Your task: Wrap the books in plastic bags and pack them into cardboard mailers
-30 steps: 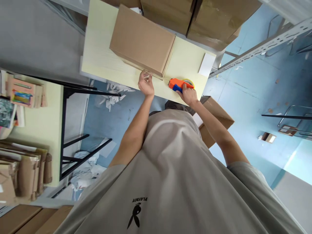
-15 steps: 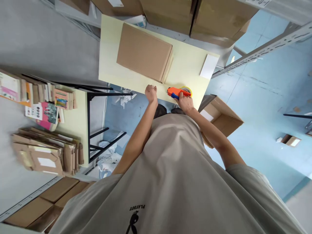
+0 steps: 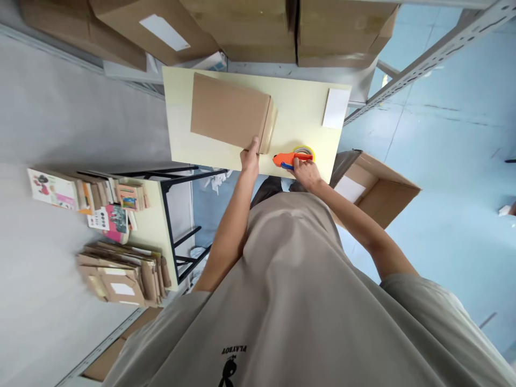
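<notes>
A closed cardboard box [image 3: 229, 110] lies on the pale yellow table [image 3: 304, 105], its right end face carrying a shiny strip of tape. My left hand [image 3: 250, 157] grips the box at its near edge, close to the right corner; the thumb rests on top and the other fingers are mostly hidden against the side. In my right hand [image 3: 305, 173] is an orange tape dispenser [image 3: 288, 159] with a blue handle part and a yellow-rimmed roll. It is held just above the table's near edge, to the right of the box and apart from it.
A white sheet [image 3: 336, 108] lies at the table's right end. Large cartons [image 3: 245, 32] fill the shelf behind. An open carton [image 3: 382, 196] stands to the right below table height. On the left, another table [image 3: 155, 215] bears books [image 3: 115, 217] and flattened cardboard [image 3: 124, 277].
My left hand has gone from a closed fist beside the box to gripping its near edge. My right hand keeps hold of the tape dispenser. The camera view has shifted.
</notes>
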Motion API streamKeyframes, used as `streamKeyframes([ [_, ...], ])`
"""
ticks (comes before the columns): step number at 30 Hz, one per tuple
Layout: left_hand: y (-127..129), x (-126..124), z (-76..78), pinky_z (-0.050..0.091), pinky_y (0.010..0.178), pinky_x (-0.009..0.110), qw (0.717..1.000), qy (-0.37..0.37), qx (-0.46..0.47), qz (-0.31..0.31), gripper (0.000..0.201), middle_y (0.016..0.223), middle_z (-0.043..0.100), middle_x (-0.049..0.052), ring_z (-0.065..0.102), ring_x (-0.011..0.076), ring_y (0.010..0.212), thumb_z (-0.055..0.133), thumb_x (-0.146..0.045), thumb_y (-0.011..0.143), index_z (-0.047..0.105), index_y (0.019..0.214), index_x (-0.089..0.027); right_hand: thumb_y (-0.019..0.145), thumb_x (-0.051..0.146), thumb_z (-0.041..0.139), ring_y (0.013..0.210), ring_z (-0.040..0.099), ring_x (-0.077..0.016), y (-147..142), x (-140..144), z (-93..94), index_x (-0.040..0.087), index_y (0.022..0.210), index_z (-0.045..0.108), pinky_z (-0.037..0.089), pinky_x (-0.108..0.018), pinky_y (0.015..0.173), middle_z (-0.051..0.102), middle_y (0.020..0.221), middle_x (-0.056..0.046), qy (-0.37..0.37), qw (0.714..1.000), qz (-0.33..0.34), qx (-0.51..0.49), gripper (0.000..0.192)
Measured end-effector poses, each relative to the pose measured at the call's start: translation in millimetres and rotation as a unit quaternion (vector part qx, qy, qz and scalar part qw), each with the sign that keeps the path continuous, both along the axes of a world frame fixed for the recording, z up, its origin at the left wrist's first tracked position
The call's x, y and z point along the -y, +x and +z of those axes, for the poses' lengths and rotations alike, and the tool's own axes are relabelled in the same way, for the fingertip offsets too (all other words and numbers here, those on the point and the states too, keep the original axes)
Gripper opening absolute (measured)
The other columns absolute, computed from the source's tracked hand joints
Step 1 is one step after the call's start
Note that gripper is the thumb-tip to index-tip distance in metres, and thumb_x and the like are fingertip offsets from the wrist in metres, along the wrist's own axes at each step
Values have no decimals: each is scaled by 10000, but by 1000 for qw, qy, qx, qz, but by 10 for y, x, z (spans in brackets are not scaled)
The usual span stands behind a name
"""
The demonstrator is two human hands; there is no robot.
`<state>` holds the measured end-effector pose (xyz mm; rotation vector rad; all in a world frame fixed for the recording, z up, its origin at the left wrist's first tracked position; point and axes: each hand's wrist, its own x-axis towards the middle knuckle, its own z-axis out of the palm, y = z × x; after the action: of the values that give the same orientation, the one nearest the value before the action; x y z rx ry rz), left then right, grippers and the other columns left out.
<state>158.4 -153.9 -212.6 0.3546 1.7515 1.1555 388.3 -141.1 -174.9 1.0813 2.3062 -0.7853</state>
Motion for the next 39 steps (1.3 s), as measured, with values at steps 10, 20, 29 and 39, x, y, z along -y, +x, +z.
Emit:
streamKeyframes([
  [10, -341, 281, 109, 562, 1379, 500, 996, -37, 51, 67, 477, 1564, 809, 153, 716, 316, 1574, 1072, -430, 871, 853, 1228, -203, 1212, 360, 413, 1388, 760, -468, -271, -84, -185, -128, 1658, 452, 492, -526, 1175, 749, 1459, -423, -43, 993, 103, -29, 662],
  [20, -387, 149, 122, 595, 1343, 471, 995, -78, 35, 55, 438, 1657, 745, 190, 720, 295, 1573, 976, -266, 986, 821, 1379, -148, 1243, 422, 347, 1291, 781, -427, 101, 147, -274, -68, 1562, 556, 516, -479, 1129, 789, 1363, -374, -26, 993, 101, -56, 621],
  [29, -310, 143, 170, 605, 1344, 454, 995, -92, 11, 31, 585, 1661, 753, 135, 669, 310, 1630, 1027, -486, 952, 816, 1426, -216, 1240, 406, 323, 1291, 766, -447, 1309, -233, -214, -27, 1583, 566, 493, -543, 1162, 778, 1407, -381, 35, 998, -44, 6, 604],
  [39, -492, 120, 374, 594, 1320, 445, 984, -169, -18, -51, 551, 1645, 763, 139, 661, 310, 1634, 1040, -464, 935, 818, 1381, -228, 1239, 376, 388, 1335, 788, -424, 208, -1486, -447, -120, 1657, 494, 497, -535, 1217, 788, 1429, -360, 136, 990, 8, -27, 656],
])
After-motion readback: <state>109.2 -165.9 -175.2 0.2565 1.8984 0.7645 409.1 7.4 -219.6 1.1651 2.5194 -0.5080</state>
